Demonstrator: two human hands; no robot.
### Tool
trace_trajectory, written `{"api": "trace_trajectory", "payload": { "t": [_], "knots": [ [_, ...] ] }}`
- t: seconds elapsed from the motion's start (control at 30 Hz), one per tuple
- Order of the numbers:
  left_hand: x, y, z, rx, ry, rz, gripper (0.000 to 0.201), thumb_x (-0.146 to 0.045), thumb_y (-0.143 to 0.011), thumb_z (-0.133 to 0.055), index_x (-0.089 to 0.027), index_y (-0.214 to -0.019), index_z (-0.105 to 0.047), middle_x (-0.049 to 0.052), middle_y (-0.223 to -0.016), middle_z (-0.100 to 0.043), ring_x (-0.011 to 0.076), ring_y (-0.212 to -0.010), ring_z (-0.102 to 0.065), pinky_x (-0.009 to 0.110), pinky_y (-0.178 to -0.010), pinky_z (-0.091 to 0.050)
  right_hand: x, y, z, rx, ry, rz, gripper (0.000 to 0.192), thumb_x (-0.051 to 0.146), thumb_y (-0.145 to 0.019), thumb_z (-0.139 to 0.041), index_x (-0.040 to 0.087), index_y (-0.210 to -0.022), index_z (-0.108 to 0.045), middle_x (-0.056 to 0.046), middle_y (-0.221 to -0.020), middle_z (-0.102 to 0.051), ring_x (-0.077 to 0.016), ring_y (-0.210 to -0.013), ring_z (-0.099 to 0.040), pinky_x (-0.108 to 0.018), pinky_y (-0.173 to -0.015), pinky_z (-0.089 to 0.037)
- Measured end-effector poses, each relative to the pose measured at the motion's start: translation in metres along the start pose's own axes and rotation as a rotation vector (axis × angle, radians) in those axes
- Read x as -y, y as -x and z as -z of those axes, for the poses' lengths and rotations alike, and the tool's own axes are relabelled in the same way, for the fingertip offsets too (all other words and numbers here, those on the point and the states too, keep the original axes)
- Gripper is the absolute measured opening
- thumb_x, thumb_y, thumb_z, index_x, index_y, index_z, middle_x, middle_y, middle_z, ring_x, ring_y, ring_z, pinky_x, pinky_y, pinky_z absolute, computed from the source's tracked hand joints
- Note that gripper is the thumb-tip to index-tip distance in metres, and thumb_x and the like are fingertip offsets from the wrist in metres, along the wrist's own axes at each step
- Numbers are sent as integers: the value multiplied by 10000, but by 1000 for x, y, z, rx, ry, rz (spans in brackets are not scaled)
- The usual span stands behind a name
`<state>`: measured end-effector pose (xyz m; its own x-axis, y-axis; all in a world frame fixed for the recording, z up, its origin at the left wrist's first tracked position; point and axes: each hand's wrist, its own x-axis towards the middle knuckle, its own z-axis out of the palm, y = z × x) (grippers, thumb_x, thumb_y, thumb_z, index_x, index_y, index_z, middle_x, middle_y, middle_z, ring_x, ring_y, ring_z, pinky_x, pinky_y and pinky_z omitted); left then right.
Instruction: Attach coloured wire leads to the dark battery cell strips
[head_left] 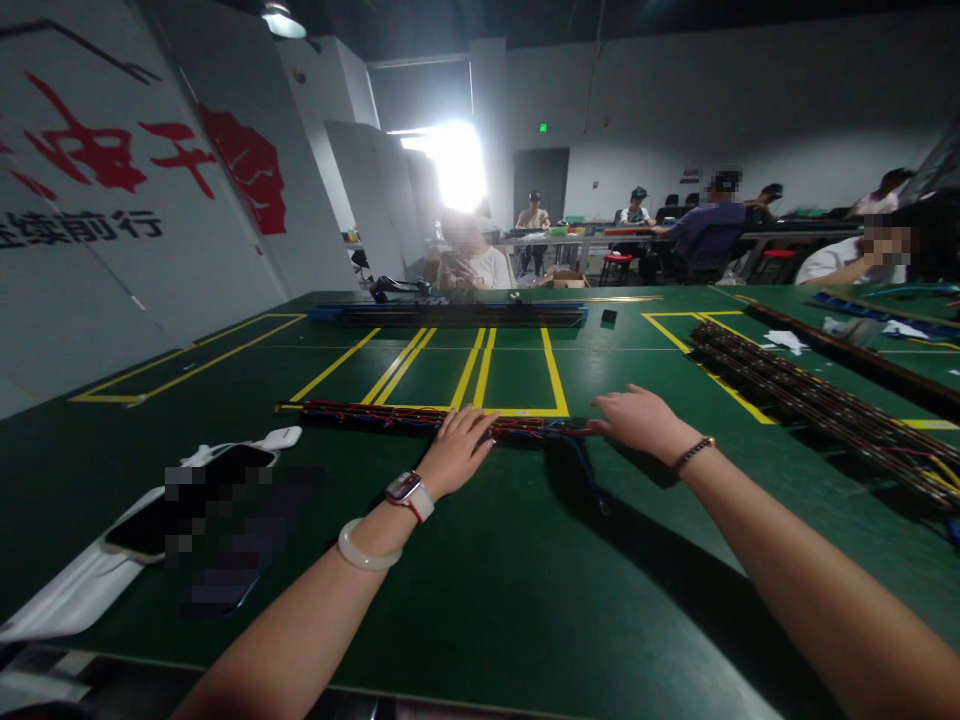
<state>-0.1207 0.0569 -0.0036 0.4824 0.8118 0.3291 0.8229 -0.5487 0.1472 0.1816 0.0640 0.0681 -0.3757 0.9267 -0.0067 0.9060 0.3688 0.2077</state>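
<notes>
A long, narrow dark strip (375,413) with red and blue wires along it lies crosswise on the green table. My left hand (457,452) rests over its middle, fingers stretched out and lying on the wires. At the strip's right end, my right hand (641,425) has its thumb and fingers closed round the ends of red wires (576,430); its fingertips are partly hidden. A dark blue cable (589,470) trails from that end toward me and ends in a small tip.
Left of my arms lie a phone (202,490) and a white cloth-like item (75,590). Several dark wired strips (810,400) are bundled at right. Blue and black bars (457,315) lie at the far edge, beyond yellow tape lines (555,375). Other people sit beyond the table.
</notes>
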Motion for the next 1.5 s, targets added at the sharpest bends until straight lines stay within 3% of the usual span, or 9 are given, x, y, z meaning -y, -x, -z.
{"api": "trace_trajectory", "payload": {
  "t": [0.3, 0.47, 0.53, 0.63, 0.73, 0.83, 0.97, 1.1, 1.5],
  "knots": [
    [-2, 0, 2, -100, 57, 15, 408, -346, -914, -391, -237, -1305, -431, 73, -1359, -436, 245, -1329, -302, 489, -1113, -200, -19, -13, -5, 333, -358, 151, 355, 398, -858, -453, 208, -1084, -649, -88, -998, -683, -203, -821, -629, -276, -668, -429],
    [-26, 0, 16, -223, 296, 103, 238, -336, -900, -398, -169, -932, -565, 88, -976, -578, 217, -982, -545, 396, -891, -437, -22, -18, -11, 383, -453, 174, 337, 399, -812, -497, 153, -972, -664, -67, -860, -678, -159, -679, -579, -234, -544, -367],
    [-44, 0, 17, -123, 513, 175, 283, -385, -899, -392, -180, -790, -556, 52, -819, -584, 181, -811, -575, 342, -778, -470, -22, -18, -13, 374, -496, 163, 332, 398, -786, -529, 149, -962, -660, -57, -860, -674, -145, -664, -564, -224, -523, -351],
    [-72, -4, 15, 251, 1040, 365, 349, -452, -881, -409, -152, -780, -557, 39, -697, -581, 149, -621, -595, 272, -585, -471, -20, -17, -13, 336, -492, 164, 316, 382, -755, -560, 145, -937, -664, -45, -827, -670, -128, -623, -540, -221, -501, -329],
    [-93, -12, 10, 592, 1506, 544, 283, -385, -867, -483, -124, -953, -547, 85, -805, -633, 180, -716, -656, 321, -703, -500, -15, -15, -10, 298, -440, 194, 293, 379, -730, -587, 151, -892, -675, -33, -768, -665, -124, -594, -522, -224, -494, -318],
    [-107, -22, 4, 702, 1809, 685, 213, -293, -876, -496, -96, -945, -538, 122, -857, -650, 173, -779, -665, 341, -858, -463, -9, -11, -5, 284, -432, 237, 275, 370, -699, -629, 157, -864, -684, -27, -758, -668, -121, -606, -530, -214, -506, -329],
    [-128, -34, -8, 629, 1947, 792, 251, -236, -938, -360, -73, -952, -550, 140, -868, -666, 173, -819, -661, 355, -896, -445, 1, -6, 3, 291, -419, 268, 242, 320, -687, -640, 155, -853, -700, -24, -729, -670, -107, -581, -521, -201, -498, -321],
    [-146, -38, -17, 500, 2071, 739, 262, -178, -939, -332, -83, -994, -570, 120, -859, -682, 183, -853, -659, 376, -892, -452, 10, -1, 10, 297, -363, 237, 212, 271, -686, -624, 154, -841, -711, -26, -707, -671, -96, -544, -495, -205, -479, -295],
    [-157, -34, -35, 409, 2287, 691, 296, -150, -923, -327, -93, -930, -617, 136, -900, -692, 212, -892, -661, 392, -883, -459, 12, 1, 7, 307, -351, 216, 321, 413, -667, -658, 164, -868, -670, -27, -740, -639, -103, -551, -479, -212, -462, -284]
  ]
}}
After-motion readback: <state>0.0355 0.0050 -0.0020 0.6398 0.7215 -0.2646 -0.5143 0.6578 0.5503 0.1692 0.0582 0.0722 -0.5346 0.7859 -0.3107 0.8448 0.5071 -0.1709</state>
